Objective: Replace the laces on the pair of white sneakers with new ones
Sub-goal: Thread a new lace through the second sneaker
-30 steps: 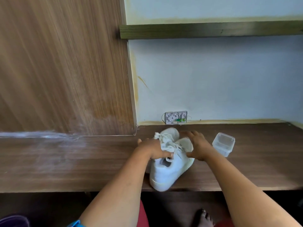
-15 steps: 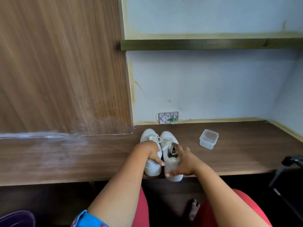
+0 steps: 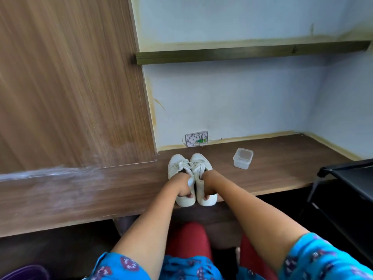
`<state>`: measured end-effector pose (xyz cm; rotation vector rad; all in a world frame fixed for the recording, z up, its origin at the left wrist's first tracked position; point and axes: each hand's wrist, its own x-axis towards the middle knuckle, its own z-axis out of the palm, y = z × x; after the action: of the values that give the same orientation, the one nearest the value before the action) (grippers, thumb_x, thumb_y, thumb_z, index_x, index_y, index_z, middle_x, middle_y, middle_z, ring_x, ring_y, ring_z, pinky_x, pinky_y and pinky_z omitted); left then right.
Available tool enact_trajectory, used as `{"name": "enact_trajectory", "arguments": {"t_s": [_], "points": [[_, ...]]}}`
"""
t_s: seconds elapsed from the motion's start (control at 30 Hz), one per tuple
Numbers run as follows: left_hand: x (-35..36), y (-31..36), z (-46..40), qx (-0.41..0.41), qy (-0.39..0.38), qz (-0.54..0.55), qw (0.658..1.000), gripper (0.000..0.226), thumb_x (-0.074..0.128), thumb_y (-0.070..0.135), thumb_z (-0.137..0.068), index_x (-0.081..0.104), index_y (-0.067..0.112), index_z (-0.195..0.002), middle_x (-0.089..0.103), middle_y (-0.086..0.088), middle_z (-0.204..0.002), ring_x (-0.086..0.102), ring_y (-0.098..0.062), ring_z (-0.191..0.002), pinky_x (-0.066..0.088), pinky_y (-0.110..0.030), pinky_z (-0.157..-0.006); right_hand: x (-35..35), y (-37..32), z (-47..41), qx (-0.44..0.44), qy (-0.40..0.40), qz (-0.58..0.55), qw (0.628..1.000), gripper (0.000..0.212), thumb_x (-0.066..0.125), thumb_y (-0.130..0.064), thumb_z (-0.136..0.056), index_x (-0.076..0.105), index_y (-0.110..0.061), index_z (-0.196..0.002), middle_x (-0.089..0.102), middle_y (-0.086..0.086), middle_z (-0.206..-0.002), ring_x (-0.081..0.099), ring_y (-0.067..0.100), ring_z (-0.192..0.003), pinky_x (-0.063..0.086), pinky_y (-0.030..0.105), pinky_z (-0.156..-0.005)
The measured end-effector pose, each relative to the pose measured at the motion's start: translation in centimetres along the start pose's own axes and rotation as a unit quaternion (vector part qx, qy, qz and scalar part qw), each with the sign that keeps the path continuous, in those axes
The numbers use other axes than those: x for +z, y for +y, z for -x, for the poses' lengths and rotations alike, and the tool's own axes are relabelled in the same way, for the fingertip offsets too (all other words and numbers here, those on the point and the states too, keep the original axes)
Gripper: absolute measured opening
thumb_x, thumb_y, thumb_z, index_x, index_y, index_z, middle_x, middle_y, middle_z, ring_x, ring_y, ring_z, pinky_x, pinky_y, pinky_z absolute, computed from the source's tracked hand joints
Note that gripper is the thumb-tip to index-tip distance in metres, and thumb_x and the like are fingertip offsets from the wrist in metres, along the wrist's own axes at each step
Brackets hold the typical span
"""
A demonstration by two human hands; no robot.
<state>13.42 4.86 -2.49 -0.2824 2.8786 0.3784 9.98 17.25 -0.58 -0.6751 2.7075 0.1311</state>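
Two white sneakers stand side by side on the wooden bench point(image 3: 80, 199), toes toward the wall and heels at the near edge, probably so that both sets of eyelets face the person and can be worked from the seat. Going from the left: the left hand point(image 3: 182, 187) has its fingers curled round the heel collar of the left sneaker point(image 3: 177, 168), holding it square to its mate. Its old white lace point(image 3: 184, 164) is threaded and lies in a loose tangle over the tongue. Just beside it, touching along the inner side, the right sneaker point(image 3: 201, 164) is held the same way by the right hand point(image 3: 207, 185), fingers hooked over the heel. Both laces look untouched, so I judge the unlacing has not begun. Further right, well apart from the shoes, sits a small clear plastic container point(image 3: 243, 158); whether it holds the new laces cannot be told.
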Motion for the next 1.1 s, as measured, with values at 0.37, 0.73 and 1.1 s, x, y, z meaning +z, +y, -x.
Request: {"name": "enact_trajectory", "arguments": {"t_s": [0.37, 0.73, 1.1], "points": [[-11.3, 9.6, 0.5, 0.184, 0.064, -0.087, 0.977, 0.064, 0.079, 0.028, -0.073, 0.053, 0.019, -0.130, 0.056, -0.004, -0.133, 0.054, -0.024, -0.117, 0.043, -0.026, -0.090, -6.6, 8.8, 5.3, 0.083, 0.183, -0.159, 0.967, 0.065, 0.080, -0.035, -0.069, 0.055, -0.015, -0.125, 0.060, 0.006, -0.121, 0.058, 0.025, -0.109, 0.046, 0.028, -0.077], [-11.8, 38.1, 0.1, 0.540, 0.051, -0.044, 0.839, 0.027, 0.080, 0.019, -0.065, 0.061, 0.019, -0.085, 0.066, 0.001, -0.088, 0.060, -0.022, -0.084, 0.049, -0.033, -0.068, -8.3, 26.2, 22.3, 0.417, 0.298, -0.101, 0.853, 0.015, 0.062, -0.016, -0.077, 0.057, -0.013, -0.091, 0.064, 0.006, -0.098, 0.058, 0.024, -0.078, 0.043, 0.027, -0.061], [-0.7, 49.0, -1.7, 0.597, -0.075, -0.127, 0.788, 0.030, 0.079, 0.010, -0.069, 0.056, 0.020, -0.085, 0.065, -0.010, -0.097, 0.049, -0.016, -0.079, 0.033, -0.026, -0.062, 1.6, 34.0, 23.7, 0.503, 0.243, -0.194, 0.806, 0.028, 0.056, -0.024, -0.083, 0.058, -0.012, -0.109, 0.064, 0.006, -0.107, 0.063, 0.023, -0.099, 0.048, 0.028, -0.075]]}}
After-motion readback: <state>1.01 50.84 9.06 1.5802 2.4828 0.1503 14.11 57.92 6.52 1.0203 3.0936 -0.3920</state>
